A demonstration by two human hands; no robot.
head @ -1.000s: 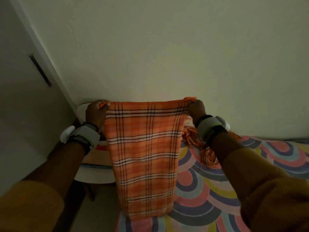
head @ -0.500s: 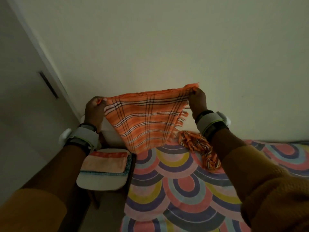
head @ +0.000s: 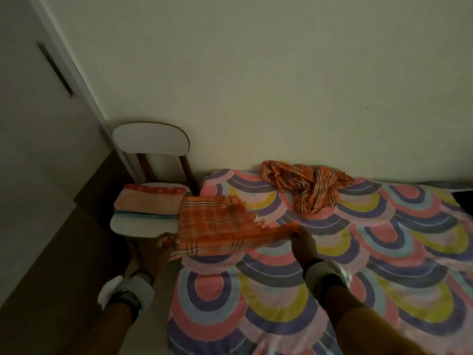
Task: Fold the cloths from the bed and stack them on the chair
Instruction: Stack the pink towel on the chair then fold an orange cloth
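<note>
Holding, head view: left hand (head: 158, 249) and right hand (head: 304, 243) each pinch a near corner of the motion-blurred orange plaid cloth (head: 217, 226).
Cloth position: spread over the bed's (head: 281, 290) left edge, beside the chair (head: 151, 139).
Chair seat: folded stack (head: 151, 201).
Bed, by wall: crumpled orange cloth (head: 307, 190).

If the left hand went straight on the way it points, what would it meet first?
Probably the front edge of the chair seat, just beyond the left hand gripping the plaid cloth; depth is unclear.
</note>
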